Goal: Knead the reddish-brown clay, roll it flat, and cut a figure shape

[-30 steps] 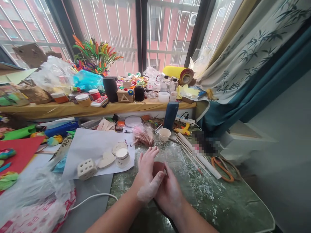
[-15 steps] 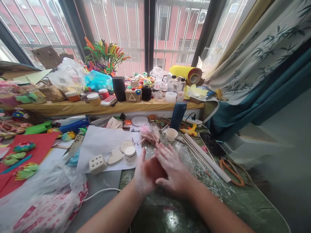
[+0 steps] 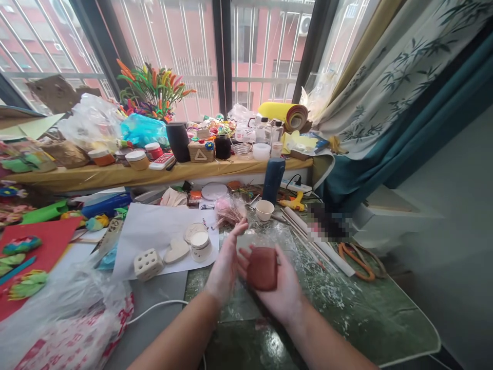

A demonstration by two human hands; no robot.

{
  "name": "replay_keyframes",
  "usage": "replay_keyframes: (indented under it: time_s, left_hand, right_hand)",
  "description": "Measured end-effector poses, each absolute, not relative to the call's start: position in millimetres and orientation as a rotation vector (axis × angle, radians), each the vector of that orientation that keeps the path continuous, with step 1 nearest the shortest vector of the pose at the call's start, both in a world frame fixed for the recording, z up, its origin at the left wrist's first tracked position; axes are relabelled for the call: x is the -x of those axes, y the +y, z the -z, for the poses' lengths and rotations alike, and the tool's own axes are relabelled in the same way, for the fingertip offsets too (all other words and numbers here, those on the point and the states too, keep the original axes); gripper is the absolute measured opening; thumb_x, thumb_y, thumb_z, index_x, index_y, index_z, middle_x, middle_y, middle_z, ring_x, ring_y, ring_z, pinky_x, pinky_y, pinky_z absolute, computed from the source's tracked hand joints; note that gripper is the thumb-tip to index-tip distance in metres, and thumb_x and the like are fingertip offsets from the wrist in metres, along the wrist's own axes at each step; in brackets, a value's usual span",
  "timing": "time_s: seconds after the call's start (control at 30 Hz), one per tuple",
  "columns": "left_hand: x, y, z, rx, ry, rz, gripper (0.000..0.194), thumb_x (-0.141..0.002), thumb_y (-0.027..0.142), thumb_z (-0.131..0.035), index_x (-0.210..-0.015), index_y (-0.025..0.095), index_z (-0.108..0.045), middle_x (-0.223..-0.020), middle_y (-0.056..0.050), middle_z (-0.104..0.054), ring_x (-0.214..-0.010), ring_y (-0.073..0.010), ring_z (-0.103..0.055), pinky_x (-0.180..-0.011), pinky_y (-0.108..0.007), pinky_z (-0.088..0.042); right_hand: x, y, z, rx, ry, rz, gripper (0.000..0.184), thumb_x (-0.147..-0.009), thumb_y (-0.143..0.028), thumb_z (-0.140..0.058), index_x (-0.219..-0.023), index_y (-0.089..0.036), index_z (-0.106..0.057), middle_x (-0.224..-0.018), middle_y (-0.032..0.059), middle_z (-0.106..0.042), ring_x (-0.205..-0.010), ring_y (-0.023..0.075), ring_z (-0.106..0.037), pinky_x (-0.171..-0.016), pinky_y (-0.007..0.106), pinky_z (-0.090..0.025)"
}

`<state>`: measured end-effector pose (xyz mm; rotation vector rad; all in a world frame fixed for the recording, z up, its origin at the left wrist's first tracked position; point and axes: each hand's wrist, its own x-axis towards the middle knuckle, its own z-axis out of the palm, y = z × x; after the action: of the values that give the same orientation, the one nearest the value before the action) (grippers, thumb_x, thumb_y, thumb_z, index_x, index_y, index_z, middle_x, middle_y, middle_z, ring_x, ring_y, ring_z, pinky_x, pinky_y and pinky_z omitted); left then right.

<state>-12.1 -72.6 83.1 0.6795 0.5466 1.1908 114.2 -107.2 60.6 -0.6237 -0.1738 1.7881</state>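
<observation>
The right hand [image 3: 287, 300] grasps a reddish-brown block [image 3: 262, 270] with rounded corners, cradling it against the upturned palm, with fingertips showing past its left edge and the thumb by its right. The left hand [image 3: 224, 270] is just beside it, holding nothing, its fingers straight and its palm turned toward the block; it looks slightly blurred. Both hands have a pale, dusty look, and the block is above a green tabletop [image 3: 370, 313] marked with white smears. Beyond the fingertips lies a dry, pinkish bundle [image 3: 230, 213] in clear wrap, with a pale paper cup [image 3: 265, 210] near it and a dark blue cylinder [image 3: 273, 180] standing behind the cup. To the left, a white sheet [image 3: 144, 231] bears a pale die [image 3: 148, 264], a heart-shaped piece [image 3: 177, 251] and a small jar [image 3: 201, 247] with a white top. To the right are a yellow glue gun [image 3: 295, 201], thin rods and an orange-handled tool [image 3: 356, 263]. Farther out, a crumpled plastic bag [image 3: 77, 318] fills the near left corner, and a cluttered windowsill [image 3: 154, 173] runs below barred windows, beside a leaf-patterned curtain [image 3: 408, 77].
</observation>
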Motion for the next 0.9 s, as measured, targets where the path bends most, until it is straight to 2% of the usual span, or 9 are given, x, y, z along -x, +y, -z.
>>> replay_keyframes:
  time_s: [0.17, 0.23, 0.33, 0.4, 0.53, 0.63, 0.7, 0.77, 0.9]
  left_hand:
    - [15, -60, -76, -0.445, 0.547, -1.054, 0.061, -0.098, 0.064, -0.041, -0.125, 0.017, -0.067, -0.145, -0.013, -0.058, -0.148, -0.0297, -0.035, -0.123, -0.046, -0.022]
    - [16, -61, -74, -0.356, 0.451, -0.872, 0.068, -0.096, 0.068, -0.038, -0.127, 0.014, -0.065, -0.143, -0.016, -0.059, -0.146, -0.0332, -0.038, -0.121, -0.05, -0.026]
    - [17, -66, -74, -0.36, 0.33, -0.739, 0.073, -0.095, 0.07, -0.035, -0.131, 0.013, -0.063, -0.14, -0.017, -0.061, -0.146, -0.0368, -0.038, -0.12, -0.053, -0.028]
    - [16, -68, -75, -0.422, 0.377, -0.805, 0.07, -0.095, 0.069, -0.038, -0.129, 0.014, -0.064, -0.142, -0.016, -0.06, -0.147, -0.0374, -0.036, -0.121, -0.054, -0.026]
    - [12, -72, -77, -0.92, 0.62, -1.157, 0.057, -0.083, 0.06, -0.068, -0.125, 0.022, -0.068, -0.154, -0.009, -0.049, -0.154, -0.0343, -0.019, -0.126, -0.046, -0.01]
    - [11, -78, -77, -1.398, 0.72, -1.166, 0.073, -0.065, 0.039, -0.09, -0.133, 0.026, -0.065, -0.161, -0.006, -0.038, -0.156, -0.0341, -0.007, -0.126, -0.041, 0.005]
    - [12, -78, -75, -1.387, 0.761, -1.208, 0.075, -0.069, 0.041, -0.088, -0.138, 0.028, -0.061, -0.163, -0.005, -0.036, -0.156, -0.0329, -0.01, -0.126, -0.042, 0.004]
    - [12, -72, -73, -1.134, 0.77, -1.294, 0.062, -0.081, 0.051, -0.075, -0.136, 0.028, -0.06, -0.161, -0.004, -0.04, -0.155, -0.0291, -0.017, -0.126, -0.042, -0.004]
    - [18, -56, -72, -0.565, 0.637, -1.203, 0.055, -0.097, 0.063, -0.046, -0.126, 0.021, -0.063, -0.149, -0.012, -0.053, -0.147, -0.0283, -0.037, -0.122, -0.045, -0.025]
  right_hand:
    - [-144, -109, -91, 0.753, -0.714, -0.953, 0.063, -0.096, -0.068, -0.04, -0.143, -0.027, -0.053, -0.151, 0.0078, -0.053, -0.142, 0.03, -0.046, -0.121, 0.056, -0.027]
    - [-140, -109, -91, 0.851, -1.11, -0.643, 0.066, -0.093, -0.066, -0.051, -0.149, -0.031, -0.046, -0.159, 0.0048, -0.043, -0.149, 0.0308, -0.034, -0.124, 0.056, -0.017]
    - [-125, -109, -80, 0.987, -1.637, -0.562, 0.076, -0.081, -0.059, -0.071, -0.147, -0.028, -0.05, -0.157, 0.0073, -0.046, -0.149, 0.0357, -0.032, -0.125, 0.059, -0.009]
    - [-116, -109, -72, 1.079, -1.564, -0.63, 0.069, -0.084, -0.057, -0.069, -0.144, -0.026, -0.054, -0.154, 0.0088, -0.049, -0.147, 0.0346, -0.035, -0.125, 0.058, -0.013]
    - [-101, -108, -61, 1.079, -0.664, -1.191, 0.048, -0.095, -0.056, -0.05, -0.13, -0.025, -0.062, -0.138, 0.0078, -0.063, -0.134, 0.0275, -0.054, -0.113, 0.049, -0.042]
    - [-94, -106, -59, 0.78, -0.27, -1.733, 0.047, -0.094, -0.058, -0.047, -0.112, -0.021, -0.07, -0.112, 0.0095, -0.075, -0.116, 0.0288, -0.067, -0.095, 0.047, -0.056]
    - [-96, -105, -61, 0.661, -0.132, -1.871, 0.043, -0.094, -0.053, -0.048, -0.104, -0.019, -0.071, -0.101, 0.0102, -0.077, -0.107, 0.0289, -0.071, -0.089, 0.046, -0.058]
    - [-104, -105, -67, 0.679, -0.073, -1.832, 0.037, -0.092, -0.048, -0.052, -0.102, -0.017, -0.071, -0.101, 0.0104, -0.078, -0.103, 0.0287, -0.073, -0.088, 0.047, -0.058]
    - [-128, -104, -85, 0.78, -0.432, -1.197, 0.046, -0.093, -0.052, -0.051, -0.128, -0.023, -0.063, -0.135, 0.0078, -0.067, -0.127, 0.029, -0.06, -0.109, 0.054, -0.044]
